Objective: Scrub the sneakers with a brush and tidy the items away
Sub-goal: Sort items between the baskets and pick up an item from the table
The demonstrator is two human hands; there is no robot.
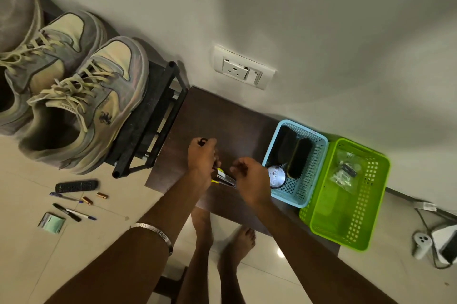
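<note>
A pair of grey and cream sneakers [81, 103] stands on a black rack [148, 125] at the left. On the dark brown low table [217, 115], a light blue basket [315, 172] holds two dark brushes [298, 158] and a round tin [276, 176]. Beside it a green basket [346, 219] contains a clear plastic bag [345, 172]. My left hand [201, 158] grips a small yellow and metal tool [223, 177] over the table, with something small and black at its fingertips. My right hand [249, 176] is curled at the tool's other end; its grip is hidden.
On the tiled floor at the left lie a remote [76, 186], several pens [74, 213], two batteries [95, 198] and a green notepad [52, 223]. A wall socket [243, 69] is above the table. A white controller [421, 242] and cables lie at the right. My bare feet [222, 234] stand below.
</note>
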